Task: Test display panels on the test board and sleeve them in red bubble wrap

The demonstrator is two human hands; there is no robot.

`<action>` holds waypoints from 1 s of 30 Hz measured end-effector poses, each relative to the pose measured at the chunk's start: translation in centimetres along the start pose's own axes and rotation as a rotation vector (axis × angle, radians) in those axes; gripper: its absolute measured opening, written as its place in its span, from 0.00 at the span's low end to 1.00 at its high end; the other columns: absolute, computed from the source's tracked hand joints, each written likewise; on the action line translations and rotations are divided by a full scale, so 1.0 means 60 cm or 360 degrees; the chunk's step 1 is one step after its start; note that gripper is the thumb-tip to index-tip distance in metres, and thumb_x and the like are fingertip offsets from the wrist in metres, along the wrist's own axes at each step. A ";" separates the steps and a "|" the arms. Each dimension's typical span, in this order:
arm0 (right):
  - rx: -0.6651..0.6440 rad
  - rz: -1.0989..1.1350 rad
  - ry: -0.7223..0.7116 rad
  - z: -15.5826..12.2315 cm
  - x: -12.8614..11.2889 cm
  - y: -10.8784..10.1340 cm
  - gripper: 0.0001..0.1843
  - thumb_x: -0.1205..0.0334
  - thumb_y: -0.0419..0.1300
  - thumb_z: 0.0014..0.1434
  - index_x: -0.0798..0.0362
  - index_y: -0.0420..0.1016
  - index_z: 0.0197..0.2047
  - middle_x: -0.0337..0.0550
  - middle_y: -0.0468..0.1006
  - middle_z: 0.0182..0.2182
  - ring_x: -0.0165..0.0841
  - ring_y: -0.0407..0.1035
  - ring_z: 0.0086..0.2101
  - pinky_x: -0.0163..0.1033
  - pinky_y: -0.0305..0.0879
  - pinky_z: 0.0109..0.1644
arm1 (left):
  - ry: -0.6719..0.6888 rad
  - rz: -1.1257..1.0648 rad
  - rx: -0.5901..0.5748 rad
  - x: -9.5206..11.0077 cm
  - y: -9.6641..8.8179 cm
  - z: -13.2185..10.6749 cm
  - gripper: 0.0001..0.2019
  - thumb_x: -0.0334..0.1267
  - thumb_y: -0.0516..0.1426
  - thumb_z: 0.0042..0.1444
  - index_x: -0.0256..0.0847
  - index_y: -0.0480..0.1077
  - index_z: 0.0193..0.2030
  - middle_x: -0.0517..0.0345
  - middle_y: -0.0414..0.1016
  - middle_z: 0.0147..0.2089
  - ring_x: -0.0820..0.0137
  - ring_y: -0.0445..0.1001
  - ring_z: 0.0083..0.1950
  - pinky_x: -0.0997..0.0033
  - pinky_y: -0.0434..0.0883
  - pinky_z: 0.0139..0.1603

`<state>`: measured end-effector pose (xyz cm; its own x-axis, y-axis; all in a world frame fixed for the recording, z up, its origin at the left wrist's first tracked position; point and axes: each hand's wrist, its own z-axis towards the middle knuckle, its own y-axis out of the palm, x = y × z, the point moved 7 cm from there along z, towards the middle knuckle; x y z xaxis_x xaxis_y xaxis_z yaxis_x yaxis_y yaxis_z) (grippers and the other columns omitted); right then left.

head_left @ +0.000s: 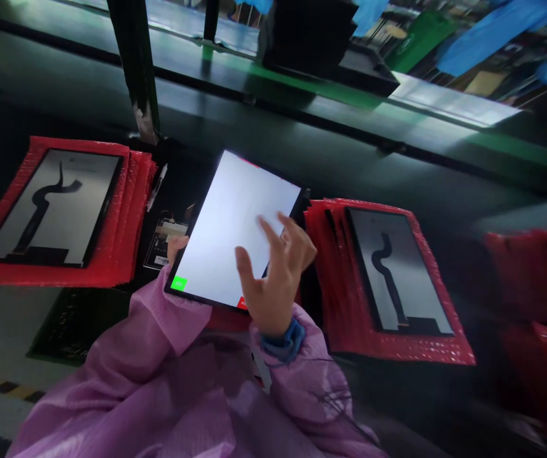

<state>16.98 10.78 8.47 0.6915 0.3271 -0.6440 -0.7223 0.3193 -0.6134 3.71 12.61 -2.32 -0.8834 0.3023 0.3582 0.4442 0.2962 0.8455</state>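
Note:
A lit white display panel (228, 222) is tilted up in front of me, with a green square at its near left corner and a red mark at its near right. My left hand (176, 245) holds its left edge; only a thumb or fingertip shows there. My right hand (276, 273) hovers over the panel's right side with fingers spread apart and nothing in it. Both arms wear pink sleeves (168, 369), and a blue band sits at the right wrist.
A stack of red bubble-wrap sheets (125, 210) on the left carries a dark panel (54, 207) with a black flex cable. A similar red stack (350, 318) with a panel (397, 273) lies on the right. More red wrap (540, 280) lies far right. A black post (135, 70) stands behind.

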 end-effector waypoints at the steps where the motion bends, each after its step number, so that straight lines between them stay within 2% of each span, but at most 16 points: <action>1: 0.0088 0.0080 0.0151 -0.008 0.016 -0.009 0.34 0.42 0.57 0.68 0.41 0.59 0.73 0.50 0.59 0.71 0.51 0.51 0.71 0.69 0.51 0.72 | 0.0097 -0.0016 -0.0011 0.007 0.007 -0.001 0.17 0.50 0.57 0.51 0.46 0.80 0.43 0.56 0.83 0.36 0.58 0.79 0.38 0.62 0.76 0.39; 3: 0.0053 0.0388 0.0478 -0.026 0.052 -0.009 0.44 0.39 0.56 0.67 0.40 0.40 0.78 0.52 0.53 0.74 0.49 0.49 0.73 0.69 0.53 0.72 | 0.0241 -0.0043 -0.0007 0.018 0.015 -0.001 0.15 0.47 0.56 0.50 0.45 0.79 0.39 0.57 0.83 0.34 0.62 0.76 0.31 0.64 0.74 0.34; 5: -0.0186 0.0734 0.0696 -0.040 0.076 0.009 0.47 0.37 0.54 0.67 0.40 0.33 0.79 0.52 0.56 0.73 0.47 0.53 0.72 0.66 0.57 0.71 | 0.0240 -0.0044 0.0023 0.021 0.015 0.001 0.13 0.46 0.57 0.51 0.44 0.79 0.37 0.58 0.82 0.32 0.64 0.76 0.29 0.65 0.74 0.33; 7: -0.0362 0.0883 0.0737 -0.044 0.084 0.018 0.47 0.36 0.54 0.67 0.39 0.36 0.79 0.50 0.55 0.74 0.45 0.54 0.72 0.64 0.58 0.72 | 0.0169 -0.0016 0.0023 0.017 0.016 0.003 0.12 0.46 0.58 0.53 0.43 0.78 0.37 0.59 0.82 0.32 0.63 0.78 0.32 0.65 0.75 0.36; 10: -0.0400 0.0734 0.0633 -0.033 0.090 0.011 0.44 0.35 0.58 0.64 0.38 0.48 0.77 0.44 0.49 0.76 0.46 0.45 0.75 0.64 0.51 0.75 | 0.0018 0.0043 -0.0054 0.005 0.025 0.003 0.14 0.48 0.60 0.56 0.42 0.78 0.42 0.57 0.84 0.36 0.57 0.82 0.43 0.61 0.77 0.45; 12: -0.0384 0.0564 0.0581 -0.026 0.093 0.004 0.41 0.33 0.57 0.63 0.38 0.56 0.74 0.42 0.52 0.76 0.48 0.42 0.75 0.68 0.46 0.75 | -0.0144 0.0087 -0.0141 -0.009 0.036 0.001 0.17 0.50 0.60 0.59 0.42 0.78 0.48 0.54 0.85 0.42 0.51 0.82 0.52 0.54 0.77 0.53; 15: -0.0370 0.0366 0.0556 -0.025 0.099 -0.006 0.40 0.28 0.54 0.62 0.39 0.65 0.70 0.44 0.60 0.73 0.54 0.42 0.75 0.75 0.46 0.73 | -0.0337 0.0080 -0.0300 -0.023 0.055 -0.004 0.23 0.52 0.57 0.64 0.39 0.75 0.57 0.47 0.83 0.51 0.47 0.79 0.59 0.46 0.73 0.60; 17: -0.0401 0.0312 0.0540 -0.027 0.102 -0.013 0.40 0.28 0.55 0.62 0.39 0.64 0.71 0.45 0.60 0.72 0.56 0.44 0.74 0.76 0.47 0.72 | -0.0396 0.0050 -0.0356 -0.025 0.061 -0.006 0.25 0.54 0.55 0.66 0.38 0.74 0.59 0.45 0.82 0.53 0.46 0.78 0.60 0.45 0.72 0.62; 20: -0.0398 0.0338 0.0484 -0.016 0.106 -0.034 0.45 0.31 0.58 0.62 0.38 0.53 0.76 0.49 0.56 0.74 0.54 0.52 0.72 0.71 0.58 0.69 | -0.0368 0.0034 -0.0347 -0.020 0.061 -0.005 0.24 0.55 0.56 0.66 0.37 0.75 0.57 0.46 0.83 0.52 0.46 0.78 0.59 0.47 0.73 0.61; 22: -0.0355 0.0293 0.0460 0.011 0.114 -0.058 0.46 0.32 0.58 0.63 0.41 0.50 0.77 0.54 0.63 0.71 0.53 0.63 0.67 0.67 0.67 0.64 | -0.0295 0.0047 -0.0317 -0.015 0.059 -0.005 0.21 0.52 0.58 0.65 0.38 0.76 0.54 0.48 0.84 0.50 0.48 0.79 0.58 0.49 0.74 0.60; 25: -0.0263 -0.0006 0.0428 0.084 0.132 -0.095 0.39 0.35 0.56 0.65 0.49 0.64 0.70 0.57 0.77 0.57 0.50 0.75 0.54 0.65 0.70 0.59 | -0.0245 0.0081 -0.0267 -0.014 0.055 -0.005 0.16 0.48 0.59 0.64 0.39 0.78 0.48 0.50 0.85 0.45 0.49 0.81 0.55 0.51 0.76 0.57; 27: -0.0247 -0.0175 0.0334 0.144 0.137 -0.107 0.31 0.40 0.57 0.65 0.52 0.73 0.62 0.55 0.80 0.51 0.46 0.77 0.47 0.61 0.72 0.58 | -0.0225 0.0088 -0.0255 -0.014 0.052 -0.004 0.14 0.48 0.61 0.62 0.39 0.78 0.46 0.51 0.85 0.43 0.49 0.81 0.54 0.51 0.77 0.56; 30: -0.0363 -0.0275 0.0115 0.216 0.133 -0.098 0.19 0.45 0.59 0.64 0.49 0.80 0.47 0.50 0.83 0.42 0.43 0.77 0.40 0.58 0.72 0.55 | -0.0194 0.0073 -0.0259 -0.013 0.046 -0.002 0.13 0.46 0.63 0.59 0.40 0.78 0.44 0.52 0.85 0.40 0.49 0.82 0.52 0.52 0.77 0.55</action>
<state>26.82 23.02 12.88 0.8081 0.2185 -0.5471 -0.5821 0.1539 -0.7984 5.60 13.08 -0.21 -0.8338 0.4223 0.3556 0.4447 0.1322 0.8858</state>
